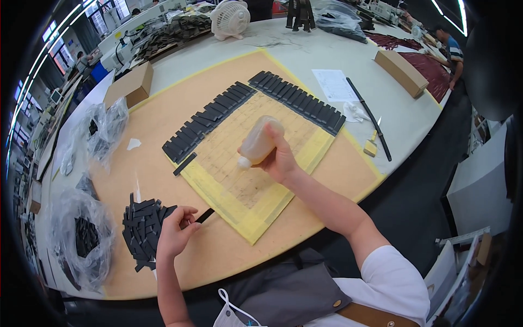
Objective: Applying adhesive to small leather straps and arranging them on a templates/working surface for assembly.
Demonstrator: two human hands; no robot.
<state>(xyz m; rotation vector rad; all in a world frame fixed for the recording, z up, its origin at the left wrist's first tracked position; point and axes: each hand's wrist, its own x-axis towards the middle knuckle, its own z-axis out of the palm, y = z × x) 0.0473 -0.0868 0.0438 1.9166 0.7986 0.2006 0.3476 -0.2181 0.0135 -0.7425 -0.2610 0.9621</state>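
Gripping a translucent squeeze bottle [259,144] by its body, the right hand [279,160] wraps its fingers around it above the yellow-edged board [256,220], white cap [243,162] toward the near left. Nearly closed, the left hand [178,230] pinches a black strip [206,216] between the board and a pile of black strips [141,231] on the table's [294,57] near left.

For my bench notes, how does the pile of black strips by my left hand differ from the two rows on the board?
The pile is jumbled, its strips at odd angles; the two rows have theirs side by side. The pile lies on the tan surface, the two rows along two edges of the board. Both are dark strips.
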